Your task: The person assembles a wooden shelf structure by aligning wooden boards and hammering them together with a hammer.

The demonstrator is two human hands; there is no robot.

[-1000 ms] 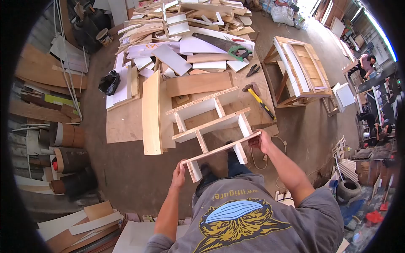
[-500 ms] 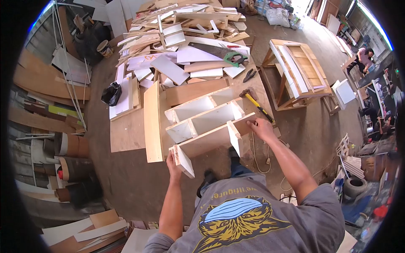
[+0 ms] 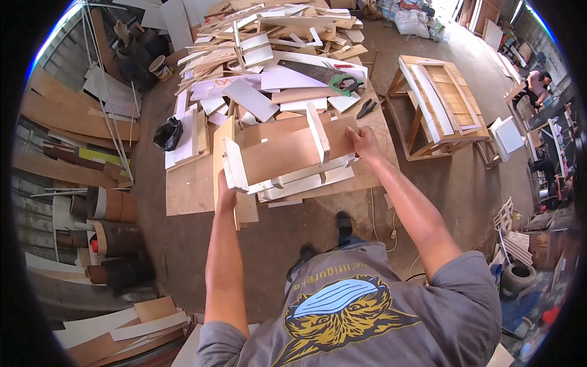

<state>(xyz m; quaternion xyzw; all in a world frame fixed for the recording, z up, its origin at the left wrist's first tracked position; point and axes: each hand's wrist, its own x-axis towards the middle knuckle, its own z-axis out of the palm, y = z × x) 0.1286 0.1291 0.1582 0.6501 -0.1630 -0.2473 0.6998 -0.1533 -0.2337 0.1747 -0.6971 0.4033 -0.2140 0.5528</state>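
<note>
My L hand (image 3: 227,191) and R hand (image 3: 365,144) hold a wooden frame (image 3: 278,153) by opposite ends, out in front of me, tilted, over the near edge of a plywood worktop (image 3: 186,194). R fingers wrap the end of its brown board; L hand grips below a short white upright (image 3: 235,166), fingers mostly hidden. Can't tell if the frame's underside touches the worktop.

Progress, approx.: long boards w/ short pcs. between them look joined as 1 unit. On the side facing me, 2 short uprights stick out, no board across their free ends. How firm the joints are, can't tell.

Beyond: pliers (image 3: 367,109), a green-handled saw (image 3: 345,84) & a big pile of loose boards (image 3: 251,101), unattached. Black plastic bag (image 3: 167,134) at far L.
</note>
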